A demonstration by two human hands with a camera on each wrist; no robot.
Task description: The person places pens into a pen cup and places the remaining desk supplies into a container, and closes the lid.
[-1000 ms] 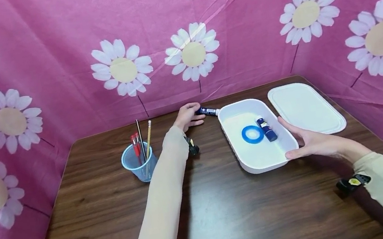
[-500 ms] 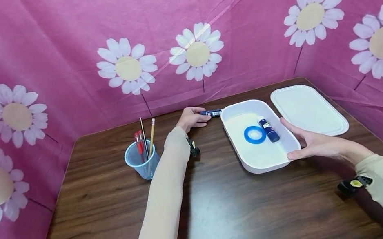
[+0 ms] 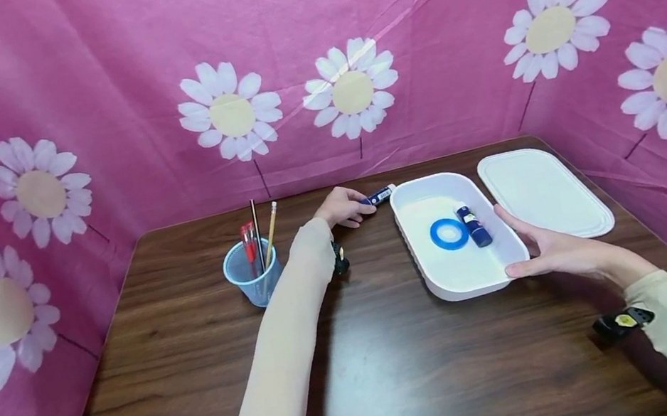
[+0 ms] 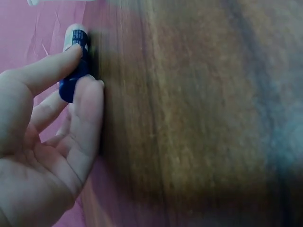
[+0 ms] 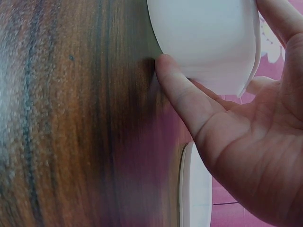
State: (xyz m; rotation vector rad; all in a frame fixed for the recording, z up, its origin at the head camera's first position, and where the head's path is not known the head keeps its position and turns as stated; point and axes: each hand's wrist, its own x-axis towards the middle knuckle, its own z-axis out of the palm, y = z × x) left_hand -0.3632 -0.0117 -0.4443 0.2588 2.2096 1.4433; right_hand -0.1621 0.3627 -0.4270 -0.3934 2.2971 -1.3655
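Note:
At the table's back, my left hand pinches the blue end of a glue stick, its white cap end pointing at a white plastic box. In the left wrist view, the thumb and fingers close about the dark blue glue stick. My right hand holds the box at its near right corner, thumb and fingers spread along the outside. The right wrist view shows a fingertip against the wall of the box. Inside the box lie a blue tape roll and another dark blue glue stick.
The white lid lies flat to the right of the box. A light blue mesh pen cup with red pens, a dark pencil and a yellow pencil stands left, beside the left forearm. A pink flowered cloth hangs behind the table.
The glue stick in my left hand has turned, its capped end now angled upward in the head view beside the box rim. The right hand stays on the box. The head view has shifted slightly.

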